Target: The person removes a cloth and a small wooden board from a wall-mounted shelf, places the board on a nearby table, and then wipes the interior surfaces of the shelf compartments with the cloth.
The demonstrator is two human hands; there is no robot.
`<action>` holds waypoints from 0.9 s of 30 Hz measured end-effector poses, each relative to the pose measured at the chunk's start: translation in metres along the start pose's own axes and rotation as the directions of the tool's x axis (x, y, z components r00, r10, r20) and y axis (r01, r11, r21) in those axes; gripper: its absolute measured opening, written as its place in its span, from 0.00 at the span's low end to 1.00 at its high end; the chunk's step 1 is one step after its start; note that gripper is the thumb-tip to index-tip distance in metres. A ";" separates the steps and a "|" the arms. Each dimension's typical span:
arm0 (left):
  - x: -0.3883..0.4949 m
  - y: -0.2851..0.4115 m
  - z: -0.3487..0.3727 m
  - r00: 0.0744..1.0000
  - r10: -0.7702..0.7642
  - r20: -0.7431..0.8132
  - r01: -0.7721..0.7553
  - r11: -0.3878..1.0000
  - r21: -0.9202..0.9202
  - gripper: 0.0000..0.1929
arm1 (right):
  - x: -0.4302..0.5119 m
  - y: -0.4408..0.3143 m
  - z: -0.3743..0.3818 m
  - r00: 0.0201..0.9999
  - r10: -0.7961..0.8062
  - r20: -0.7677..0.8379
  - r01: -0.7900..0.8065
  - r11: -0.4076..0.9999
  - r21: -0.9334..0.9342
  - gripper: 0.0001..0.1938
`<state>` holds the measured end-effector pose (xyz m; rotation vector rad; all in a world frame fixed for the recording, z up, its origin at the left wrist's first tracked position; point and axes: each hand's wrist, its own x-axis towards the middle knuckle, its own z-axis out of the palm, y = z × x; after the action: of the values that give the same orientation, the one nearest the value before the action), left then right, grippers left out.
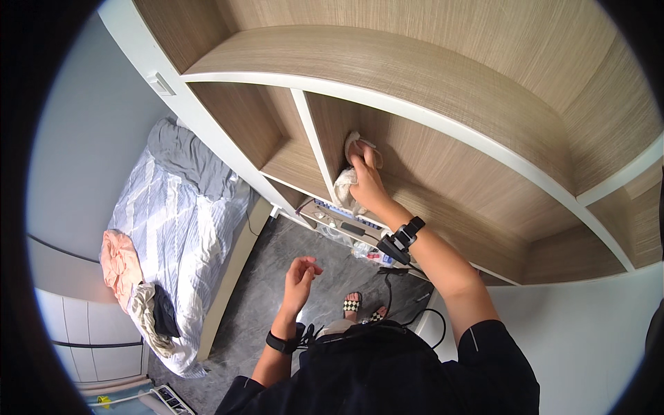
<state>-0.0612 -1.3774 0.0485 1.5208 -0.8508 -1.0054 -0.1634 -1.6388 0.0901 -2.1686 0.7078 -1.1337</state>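
My right hand (368,179) reaches into a wood-grain shelf compartment with white edging and holds a cream-coloured cloth (345,189). Part of the cloth is pressed against the back panel (430,140) near the left divider (314,140); the rest hangs below my palm towards the shelf's front edge. My fingers hide some of the cloth. Lower and to the left, my left hand (300,282) hangs in the air above the grey floor, its fingers loosely bent and holding nothing. Black straps circle both wrists, and the right one carries a small black device (394,249).
Below the compartment, a lower shelf holds a keyboard (340,210) and small items. Plastic bags (371,253) lie under it. Black cables (389,290) hang near my sandalled feet (351,305). To the left stands a bed (171,207) with rumpled bedding and clothes (122,264).
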 end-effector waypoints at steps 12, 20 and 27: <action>0.004 0.007 0.002 1.000 -0.006 0.021 0.007 0.999 -0.036 0.10 | 0.020 -0.009 -0.014 1.000 0.005 -0.015 -0.006 0.999 -0.050 0.32; 0.009 0.004 0.002 1.000 -0.007 0.017 0.007 1.000 0.004 0.10 | 0.045 -0.017 -0.025 0.997 -0.035 -0.074 0.025 0.992 -0.123 0.29; 0.007 0.001 -0.001 1.000 -0.027 0.003 0.027 1.000 -0.004 0.09 | 0.013 0.013 -0.004 0.959 0.274 0.071 -0.272 0.962 -0.027 0.40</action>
<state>-0.0570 -1.3836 0.0483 1.5320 -0.8317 -1.0283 -0.1626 -1.6574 0.0898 -2.0378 0.9525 -0.9020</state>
